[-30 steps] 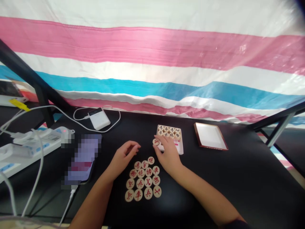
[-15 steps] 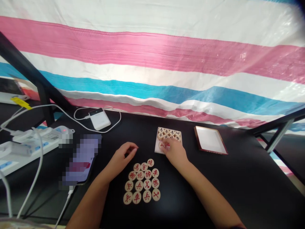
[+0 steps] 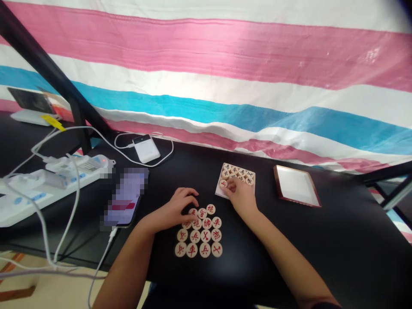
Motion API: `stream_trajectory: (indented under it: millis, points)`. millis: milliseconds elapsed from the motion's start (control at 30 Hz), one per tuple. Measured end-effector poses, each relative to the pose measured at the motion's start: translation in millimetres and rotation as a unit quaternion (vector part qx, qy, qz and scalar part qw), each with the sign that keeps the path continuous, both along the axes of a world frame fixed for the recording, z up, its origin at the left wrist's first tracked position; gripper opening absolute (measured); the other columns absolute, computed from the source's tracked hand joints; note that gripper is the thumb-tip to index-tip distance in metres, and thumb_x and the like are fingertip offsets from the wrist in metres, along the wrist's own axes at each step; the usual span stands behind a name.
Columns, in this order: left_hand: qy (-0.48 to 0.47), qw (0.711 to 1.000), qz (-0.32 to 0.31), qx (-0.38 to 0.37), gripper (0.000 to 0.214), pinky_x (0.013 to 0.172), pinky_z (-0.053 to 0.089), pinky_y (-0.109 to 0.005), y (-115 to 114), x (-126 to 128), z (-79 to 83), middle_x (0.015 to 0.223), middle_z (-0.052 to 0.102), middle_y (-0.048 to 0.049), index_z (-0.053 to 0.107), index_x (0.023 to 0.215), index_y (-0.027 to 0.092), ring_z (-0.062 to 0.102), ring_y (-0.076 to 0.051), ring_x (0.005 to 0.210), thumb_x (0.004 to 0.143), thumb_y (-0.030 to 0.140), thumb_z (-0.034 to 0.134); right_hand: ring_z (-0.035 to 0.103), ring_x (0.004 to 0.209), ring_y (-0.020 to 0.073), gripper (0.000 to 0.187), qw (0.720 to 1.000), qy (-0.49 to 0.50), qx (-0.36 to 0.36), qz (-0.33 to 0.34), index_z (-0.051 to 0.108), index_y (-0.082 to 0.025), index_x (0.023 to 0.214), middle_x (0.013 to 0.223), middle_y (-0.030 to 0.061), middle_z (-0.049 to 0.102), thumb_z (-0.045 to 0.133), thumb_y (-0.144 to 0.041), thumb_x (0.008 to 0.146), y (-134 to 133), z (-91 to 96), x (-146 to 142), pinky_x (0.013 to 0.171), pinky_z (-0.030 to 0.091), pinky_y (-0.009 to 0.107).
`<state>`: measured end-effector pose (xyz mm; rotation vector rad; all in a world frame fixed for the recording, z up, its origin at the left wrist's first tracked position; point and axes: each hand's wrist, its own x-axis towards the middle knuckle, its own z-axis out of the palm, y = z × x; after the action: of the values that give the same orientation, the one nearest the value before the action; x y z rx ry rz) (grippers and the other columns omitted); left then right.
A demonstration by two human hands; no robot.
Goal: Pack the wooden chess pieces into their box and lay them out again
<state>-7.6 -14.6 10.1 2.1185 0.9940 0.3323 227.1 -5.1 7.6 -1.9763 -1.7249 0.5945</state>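
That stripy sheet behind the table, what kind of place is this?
Probably an indoor room set up for table work, maybe at home. A pink, white and blue striped plastic sheet hangs behind, a white power strip with cables lies on the black table, and round wooden Chinese chess pieces lie there.

Taking the tray (image 3: 219, 193) as the landmark, a hand could pass to its right along the counter (image 3: 334, 240), through the gap between it and the white dish (image 3: 296, 185), or around its far edge, where the striped tarp (image 3: 206, 56) hangs behind the counter. The right hand (image 3: 240, 195) covers its near corner, while the left hand (image 3: 175, 210) and the xiangqi pieces (image 3: 201, 229) block the way toward its near left. Farther left of it, the phone (image 3: 126, 197), power bank (image 3: 146, 149), power strip (image 3: 64, 178) and cables (image 3: 72, 206) stand in the way.
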Motion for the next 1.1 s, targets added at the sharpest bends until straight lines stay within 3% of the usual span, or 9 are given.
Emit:
stream_trajectory:
  millis: [167, 267, 400, 600, 767, 900, 1000, 1100]
  points:
    - [-0.01, 1.0, 0.002, -0.001, 0.012, 0.099, 0.031, -0.039, 0, -3, -4.9, 0.12, 0.044, -0.0047, 0.057, 0.082, 0.021, 0.033, -0.024, 0.118, 0.075, 0.03, 0.062, 0.056, 0.066, 0.0155, 0.01, 1.0, -0.004, 0.026, 0.009, 0.056, -0.02, 0.081, 0.073, 0.0015, 0.064, 0.054, -0.029, 0.077, -2, 4.0, -2, 0.064, 0.041, 0.028]
    - [-0.018, 1.0, 0.007, 0.0, 0.014, 0.098, 0.031, -0.04, 1, -3, -9.0, 0.118, 0.045, -0.005, 0.057, 0.081, 0.021, 0.035, -0.024, 0.116, 0.074, 0.031, 0.063, 0.056, 0.069, 0.0154, 0.014, 0.996, -0.01, 0.049, 0.07, 0.06, -0.019, 0.072, 0.076, 0.0033, 0.064, 0.053, -0.029, 0.078, -7, 5.7, -6, 0.068, 0.041, 0.029]
    - [-0.018, 1.0, 0.008, 0.01, 0.013, 0.096, 0.033, -0.037, 3, -2, -8.0, 0.114, 0.048, -0.0042, 0.056, 0.081, 0.021, 0.039, -0.022, 0.111, 0.074, 0.029, 0.064, 0.056, 0.073, 0.0167, 0.009, 0.988, -0.005, 0.063, 0.142, 0.066, -0.019, 0.074, 0.077, 0.0035, 0.065, 0.057, -0.021, 0.076, -12, 1.3, -9, 0.07, 0.042, 0.03]
    - [-0.021, 1.0, 0.012, 0.012, 0.012, 0.08, 0.041, -0.029, 4, 2, -1.8, 0.085, 0.056, -0.0003, 0.057, 0.081, 0.02, 0.05, -0.016, 0.085, 0.077, 0.031, 0.06, 0.057, 0.077, 0.0178, 0.015, 0.98, -0.013, 0.08, 0.184, 0.069, -0.023, 0.071, 0.075, 0.0019, 0.068, 0.059, -0.011, 0.073, -12, -1.7, -5, 0.079, 0.04, 0.034]
    - [-0.087, 0.993, 0.084, 0.0, 0.011, 0.069, 0.043, -0.025, 3, 8, 2.1, 0.077, 0.055, 0.0011, 0.057, 0.077, 0.018, 0.051, -0.012, 0.071, 0.077, 0.03, 0.059, 0.056, 0.079, 0.0178, 0.012, 0.975, 0.007, 0.057, 0.215, 0.068, -0.022, 0.072, 0.076, 0.0023, 0.066, 0.06, -0.013, 0.074, -14, 8.0, -5, 0.079, 0.041, 0.034]
    - [-0.185, 0.967, 0.166, -0.061, 0.016, 0.067, 0.047, -0.025, -1, 18, 5.0, 0.08, 0.057, -0.0005, 0.057, 0.082, 0.017, 0.054, -0.012, 0.071, 0.076, 0.031, 0.06, 0.054, 0.084, 0.0181, 0.008, 0.977, 0.063, 0.075, 0.188, 0.064, -0.021, 0.081, 0.08, 0.002, 0.064, 0.056, -0.023, 0.078, -23, 22.5, -14, 0.082, 0.04, 0.036]
    - [-0.237, 0.946, 0.184, -0.123, 0.019, 0.068, 0.049, -0.026, -4, 26, 6.0, 0.08, 0.059, -0.0015, 0.058, 0.088, 0.016, 0.057, -0.013, 0.071, 0.079, 0.033, 0.057, 0.054, 0.082, 0.0165, 0.019, 0.972, 0.131, 0.064, 0.186, 0.057, -0.021, 0.097, 0.082, 0.0021, 0.063, 0.055, -0.029, 0.079, -33, 27.4, -23, 0.073, 0.043, 0.031]
    - [-0.25, 0.942, 0.181, -0.133, 0.021, 0.076, 0.049, -0.028, -6, 31, 6.2, 0.088, 0.062, -0.0036, 0.059, 0.093, 0.016, 0.059, -0.015, 0.082, 0.081, 0.033, 0.055, 0.053, 0.082, 0.0156, 0.028, 0.966, 0.156, 0.064, 0.194, 0.052, -0.021, 0.103, 0.09, 0.0029, 0.06, 0.058, -0.028, 0.077, -40, 24.4, -30, 0.069, 0.044, 0.028]
